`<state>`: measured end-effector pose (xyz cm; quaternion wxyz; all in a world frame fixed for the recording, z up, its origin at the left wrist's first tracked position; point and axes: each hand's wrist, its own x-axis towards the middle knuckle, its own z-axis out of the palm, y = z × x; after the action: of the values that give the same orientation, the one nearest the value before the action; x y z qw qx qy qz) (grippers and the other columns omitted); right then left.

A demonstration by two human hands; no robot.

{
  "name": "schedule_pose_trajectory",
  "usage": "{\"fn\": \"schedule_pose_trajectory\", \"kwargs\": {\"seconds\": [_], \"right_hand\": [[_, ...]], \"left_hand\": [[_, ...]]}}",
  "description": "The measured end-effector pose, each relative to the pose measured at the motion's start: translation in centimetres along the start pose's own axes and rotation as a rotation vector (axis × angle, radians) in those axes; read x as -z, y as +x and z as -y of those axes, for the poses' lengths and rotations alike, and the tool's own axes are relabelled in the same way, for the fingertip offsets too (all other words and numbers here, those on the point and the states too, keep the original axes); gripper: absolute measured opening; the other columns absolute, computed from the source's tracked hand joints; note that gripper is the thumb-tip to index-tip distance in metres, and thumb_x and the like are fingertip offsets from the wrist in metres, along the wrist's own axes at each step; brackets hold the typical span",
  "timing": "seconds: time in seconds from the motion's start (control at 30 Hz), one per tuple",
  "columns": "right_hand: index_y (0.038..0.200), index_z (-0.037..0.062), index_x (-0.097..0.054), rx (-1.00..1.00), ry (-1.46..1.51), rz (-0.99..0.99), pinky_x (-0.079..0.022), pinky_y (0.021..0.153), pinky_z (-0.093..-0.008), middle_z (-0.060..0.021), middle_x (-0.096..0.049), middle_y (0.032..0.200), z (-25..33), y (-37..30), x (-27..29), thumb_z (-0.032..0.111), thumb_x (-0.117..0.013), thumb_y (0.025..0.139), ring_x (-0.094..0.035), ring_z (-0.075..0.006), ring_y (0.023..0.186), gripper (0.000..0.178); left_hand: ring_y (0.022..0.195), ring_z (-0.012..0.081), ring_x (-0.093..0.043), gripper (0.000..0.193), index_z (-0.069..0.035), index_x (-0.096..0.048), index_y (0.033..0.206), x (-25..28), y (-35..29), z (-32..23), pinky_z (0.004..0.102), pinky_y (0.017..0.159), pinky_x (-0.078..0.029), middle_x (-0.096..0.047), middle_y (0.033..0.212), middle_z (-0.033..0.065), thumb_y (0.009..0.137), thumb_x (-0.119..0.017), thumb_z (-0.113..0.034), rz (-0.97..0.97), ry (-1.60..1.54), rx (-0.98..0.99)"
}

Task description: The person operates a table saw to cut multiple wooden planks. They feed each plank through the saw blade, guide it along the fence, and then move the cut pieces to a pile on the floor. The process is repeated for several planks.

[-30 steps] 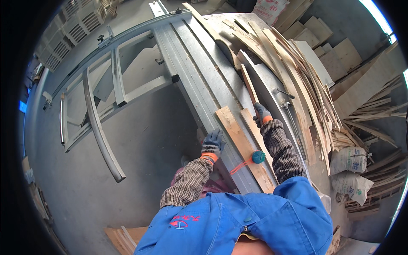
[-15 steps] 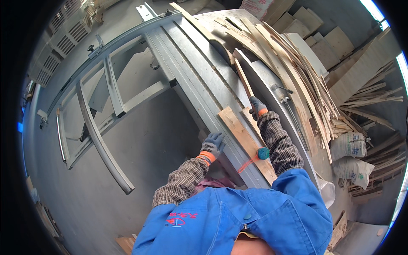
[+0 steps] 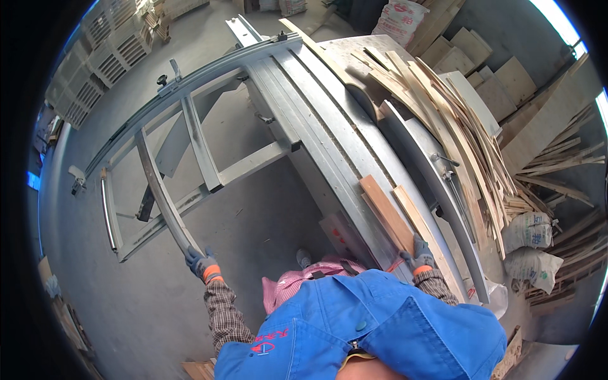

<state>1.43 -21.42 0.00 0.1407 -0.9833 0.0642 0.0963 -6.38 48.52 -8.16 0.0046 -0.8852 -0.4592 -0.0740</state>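
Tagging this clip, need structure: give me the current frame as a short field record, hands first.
left hand: gloved, on the near end of a long metal bar
right hand: gloved, at the near end of a brown board; grip unclear
beside board: longer pale strip, to its right
surface: slotted metal table
left of table: open metal frame
right of table: heaped wood strips, white sacks
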Motion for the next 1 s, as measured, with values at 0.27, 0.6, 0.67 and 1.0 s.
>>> {"fn": "schedule_pose_trajectory", "kwargs": {"seconds": [0.27,0.6,0.67,1.0], "right_hand": [[0.121,0.0078,-0.060,0.337,0.067,-0.228,-0.040,0.101,-0.0461,-0.0211,-0.054,0.127,17.5,12.4,4.9,0.046,-0.073,0.076,-0.049,-0.0382,0.119,0.060],[0.120,0.0092,-0.062,0.497,0.257,-0.295,-0.043,0.099,-0.0414,-0.0165,-0.057,0.123,46.4,53.3,7.6,0.044,-0.073,0.078,-0.053,-0.0348,0.116,0.056],[0.127,0.0086,-0.059,0.291,0.063,-0.127,-0.041,0.104,-0.0400,-0.0160,-0.051,0.134,48.5,62.7,7.1,0.047,-0.073,0.077,-0.051,-0.0326,0.122,0.064],[0.127,0.0054,-0.059,-0.067,-0.239,0.065,-0.047,0.100,-0.0407,-0.0200,-0.058,0.128,55.0,80.6,3.5,0.049,-0.077,0.071,-0.056,-0.0351,0.119,0.073]], "left_hand": [[0.121,0.0375,-0.047,0.063,-0.003,-0.049,0.129,0.7,2.8,1.3,0.0467,0.098,-0.043,-0.048,0.133,0.0185,0.082,-0.070,-0.040,0.008,-0.192,0.120],[0.116,0.0412,-0.049,0.052,-0.002,-0.052,0.124,-0.8,15.2,-7.2,0.0476,0.097,-0.042,-0.052,0.126,0.0230,0.083,-0.068,-0.028,0.030,-0.175,-0.140],[0.114,0.0429,-0.050,0.049,-0.002,-0.052,0.123,-1.6,16.3,-10.2,0.0494,0.096,-0.042,-0.053,0.125,0.0238,0.083,-0.066,-0.027,0.072,-0.179,-0.166],[0.108,0.0437,-0.052,0.029,0.000,-0.059,0.112,-4.7,16.3,-14.1,0.0506,0.091,-0.043,-0.055,0.118,0.0258,0.091,-0.051,-0.017,0.131,-0.213,-0.043]]}}
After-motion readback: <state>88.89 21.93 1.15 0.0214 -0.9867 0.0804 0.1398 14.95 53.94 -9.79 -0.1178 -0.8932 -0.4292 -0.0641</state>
